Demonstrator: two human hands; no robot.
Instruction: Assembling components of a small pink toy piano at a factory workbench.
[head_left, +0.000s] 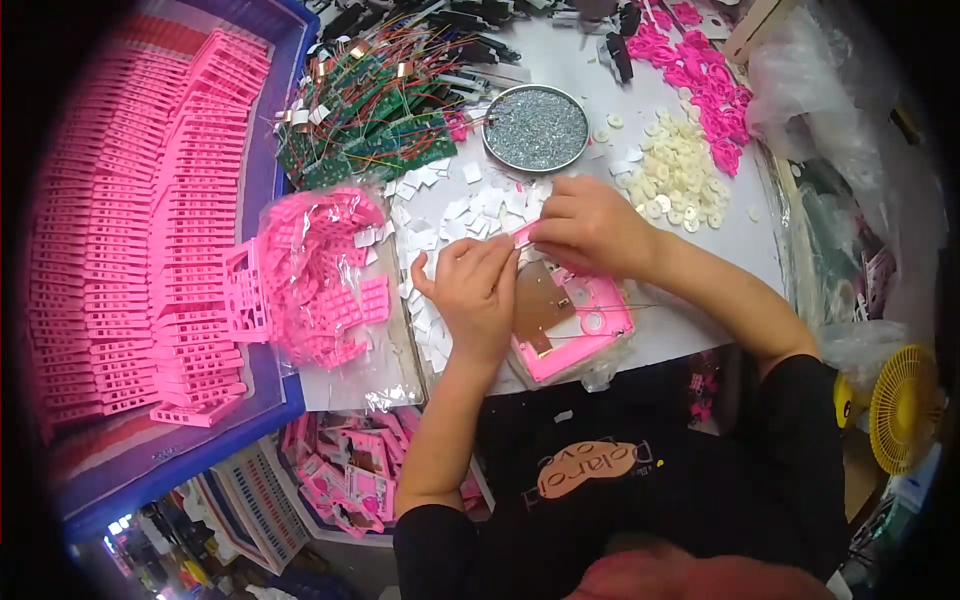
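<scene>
A pink plastic casing (606, 338) lies on the white worktop close to my body, with a brown circuit board (541, 303) and thin wires in it. My left hand (472, 292) is closed at the casing's far left edge, its thumb and fingers pressed together there. From the right, my right hand (592, 228) pinches at the same far edge, fingertips almost meeting the left ones. Between the fingertips a bit of pink plastic shows; whatever small piece the right fingers pinch is hidden. White paper squares (487, 204) lie scattered just beyond both hands.
Beyond stands a round dish of small metal screws (537, 128). Green circuit boards (375, 135) with wires are heaped behind. Cream discs (676, 172) and pink parts (700, 75) lie right. On the left are bagged pink keypads (325, 270) and a blue crate (281, 408) of pink frames.
</scene>
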